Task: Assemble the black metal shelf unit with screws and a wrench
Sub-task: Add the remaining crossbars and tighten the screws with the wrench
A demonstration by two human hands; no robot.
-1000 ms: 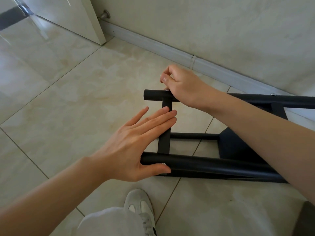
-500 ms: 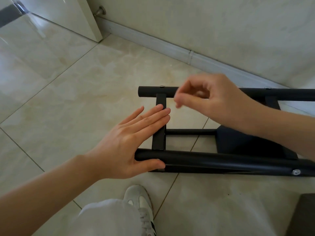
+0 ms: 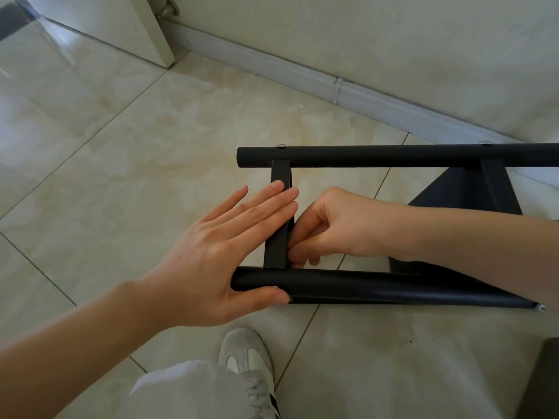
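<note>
The black metal shelf frame lies on its side on the tiled floor. Its far tube [image 3: 378, 155] carries two silver screw heads, one of them [image 3: 281, 145] above the flat cross bar [image 3: 279, 176]. My left hand [image 3: 217, 252] presses straight fingers on that cross bar, and its thumb lies along the near tube [image 3: 378, 287]. My right hand [image 3: 338, 225] is curled, with its fingertips pinching at the cross bar's right edge just above the near tube. What sits between those fingertips is hidden. No wrench is in view.
A black shelf panel [image 3: 453, 192] stands between the tubes at the right. A screw [image 3: 541, 307] shows at the near tube's right end. My shoe [image 3: 245, 355] and knee are below. The baseboard [image 3: 302, 74], a door [image 3: 121, 22] and a dark object [image 3: 544, 382] border the floor.
My right hand left the far tube's screw, swung toward me and came down to the cross bar's right edge. My left hand stayed on the cross bar and near tube.
</note>
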